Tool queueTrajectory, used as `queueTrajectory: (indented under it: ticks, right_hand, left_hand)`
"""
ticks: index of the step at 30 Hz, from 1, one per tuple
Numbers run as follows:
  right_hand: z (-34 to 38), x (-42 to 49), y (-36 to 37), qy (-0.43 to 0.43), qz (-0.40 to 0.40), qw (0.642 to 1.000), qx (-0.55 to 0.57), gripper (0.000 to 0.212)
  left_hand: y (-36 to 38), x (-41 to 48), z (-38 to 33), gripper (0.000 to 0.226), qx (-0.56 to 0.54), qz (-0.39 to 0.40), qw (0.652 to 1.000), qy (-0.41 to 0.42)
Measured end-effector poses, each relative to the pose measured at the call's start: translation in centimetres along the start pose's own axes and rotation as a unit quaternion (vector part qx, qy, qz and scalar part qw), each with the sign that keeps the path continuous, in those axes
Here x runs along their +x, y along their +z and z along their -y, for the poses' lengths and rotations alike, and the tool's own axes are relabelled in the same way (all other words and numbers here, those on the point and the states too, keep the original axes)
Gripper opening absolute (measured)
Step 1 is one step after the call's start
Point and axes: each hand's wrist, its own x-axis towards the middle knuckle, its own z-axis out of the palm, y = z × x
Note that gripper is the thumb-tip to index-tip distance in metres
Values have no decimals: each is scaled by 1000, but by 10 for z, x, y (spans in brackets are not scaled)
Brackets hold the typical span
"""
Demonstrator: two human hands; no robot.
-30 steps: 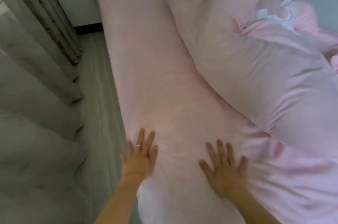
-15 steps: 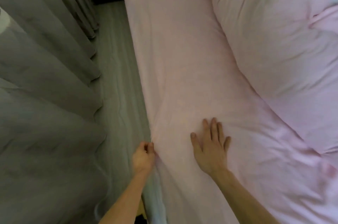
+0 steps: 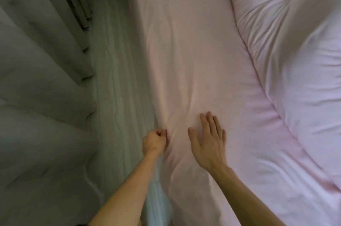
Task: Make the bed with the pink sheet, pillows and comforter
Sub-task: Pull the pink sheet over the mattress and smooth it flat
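At 6 o'clock, left hand [image 3: 154, 142] is clenching sheet [image 3: 184, 41] edge.
Looks soft, light; right hand [image 3: 208, 145] is pressing flat, fingers straight.

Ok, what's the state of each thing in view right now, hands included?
pink sheet: spread on the bed, wrinkled, bunched at the left edge.
comforter: heaped and rumpled on the right, not spread.
left hand: curled, gripping the pink sheet's edge.
right hand: flat, fingers straight, pressing the pink sheet.
mattress: side partly bare below the left hand.
curtain: hanging in folds.
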Motion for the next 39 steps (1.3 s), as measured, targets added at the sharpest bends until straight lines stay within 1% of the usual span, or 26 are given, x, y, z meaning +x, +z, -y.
queueTrajectory:
  ticks: [2,4,6,7,8,10,12,14,17,19,21,23,27,28,31,33,35,37,38,39]
  right_hand:
    - [15,15,0,-1,-6,1000,6,75]
    - [25,25,1,-6,-5,1000,-3,74]
    - [32,36,3,-3,3,1000,-22,73]
    - [35,41,3,-1,10,999,-37,73]
    - [38,45,2,2,19,999,-49,73]
    - [43,56,3,8,34,997,-71,74]
    - [46,66,3,14,43,995,-89,74]
    - [51,77,4,18,57,993,-100,73]
    - [59,91,7,18,88,989,-121,76]
    - [65,103,6,15,103,984,-141,81]
    - [67,114,4,8,107,983,-148,79]
    - [67,128,1,-3,98,983,-153,75]
    - [84,165,-3,-36,50,990,-126,75]
    - [91,176,-4,-36,46,992,-115,75]
    - [110,206,-9,-39,33,994,-92,74]
    - [119,224,-18,-39,19,997,-69,70]
    - [123,242,-29,-36,4,998,-50,69]
    - [122,264,-39,-27,-5,999,-38,70]
    - [118,275,-43,-23,-8,999,-35,70]
    - [114,282,-47,-24,-12,999,-33,70]
  left_hand:
    - [-10,8,-3,27,55,20,998,38]
    - [-22,12,1,24,81,-10,995,55]
    - [-39,27,15,22,92,-44,995,19]
    - [-47,35,26,23,106,-45,993,-9]
    - [-55,43,33,26,133,-27,990,-30]
    - [-68,58,34,30,146,26,989,-25]
    - [-70,64,14,29,94,46,994,16]
    - [-66,69,-17,33,29,57,997,36]
    - [-56,73,-54,45,-40,100,994,27]
    - [-54,77,-66,47,-68,91,993,15]
    - [-57,83,-70,39,-94,57,994,15]
    - [-59,92,-73,26,-114,54,991,43]
    - [-85,106,-84,20,-34,115,989,85]
    - [-93,110,-87,19,-16,116,989,91]
    - [-111,113,-89,24,45,83,990,101]
    - [-110,113,-91,21,70,101,989,82]
    - [-107,116,-100,15,45,127,990,39]
    - [-106,133,-120,6,-34,94,995,-18]
    - [-106,145,-135,9,-74,64,995,-37]
    - [-106,157,-146,17,-104,41,993,-44]
